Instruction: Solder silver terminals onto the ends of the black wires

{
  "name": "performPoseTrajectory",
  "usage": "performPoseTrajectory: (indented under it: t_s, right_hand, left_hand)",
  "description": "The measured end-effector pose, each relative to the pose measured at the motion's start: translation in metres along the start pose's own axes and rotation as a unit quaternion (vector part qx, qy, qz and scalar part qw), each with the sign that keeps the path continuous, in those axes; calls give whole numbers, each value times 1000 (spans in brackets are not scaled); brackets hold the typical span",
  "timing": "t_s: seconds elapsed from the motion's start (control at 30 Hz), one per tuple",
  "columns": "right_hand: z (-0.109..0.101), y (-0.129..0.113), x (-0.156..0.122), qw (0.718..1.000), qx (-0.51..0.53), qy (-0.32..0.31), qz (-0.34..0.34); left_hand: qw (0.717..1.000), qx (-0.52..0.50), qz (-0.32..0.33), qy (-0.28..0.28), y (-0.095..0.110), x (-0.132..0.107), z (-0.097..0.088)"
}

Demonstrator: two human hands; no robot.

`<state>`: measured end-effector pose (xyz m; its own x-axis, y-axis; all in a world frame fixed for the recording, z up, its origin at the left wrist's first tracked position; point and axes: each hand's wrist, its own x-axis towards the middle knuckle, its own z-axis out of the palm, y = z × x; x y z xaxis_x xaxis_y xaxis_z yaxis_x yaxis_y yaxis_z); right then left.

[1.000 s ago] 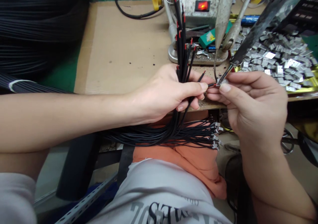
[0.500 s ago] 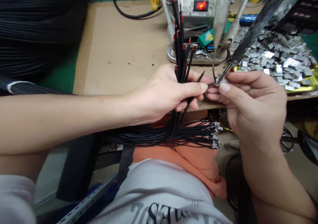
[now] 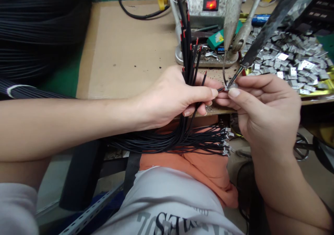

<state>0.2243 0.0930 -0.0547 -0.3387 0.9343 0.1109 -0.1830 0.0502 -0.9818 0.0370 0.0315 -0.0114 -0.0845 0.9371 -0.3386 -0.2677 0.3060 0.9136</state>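
— What was held by the left hand [image 3: 172,96]?

— A bundle of red-tipped black wires [image 3: 189,54] was gripped upright, the fingers closed around it, just above the front edge of the counter [image 3: 125,54]. Metal-terminated lower ends [image 3: 225,141] trailed below that edge.

— And by the right hand [image 3: 266,110]?

— Thumb [image 3: 234,92] and fingers were pressed together, pinching a small metal terminal [image 3: 231,86] at a single wire's end [image 3: 221,89].

— What was nearby?

— Loose metal terminals [image 3: 297,61] were heaped on a gold tray [image 3: 330,85] at the counter's right corner. A machine with a lit red switch [image 3: 210,5] stood at the back edge.
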Motion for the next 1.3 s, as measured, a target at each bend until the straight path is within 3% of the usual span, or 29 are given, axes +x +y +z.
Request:
performPoseTrajectory:
  t_s: [1.3]
  right_hand:
    - [-1, 4, -1, 1000, -5, 1, -12]
  left_hand:
    - [1000, 16, 5, -4, 0, 2, -1]
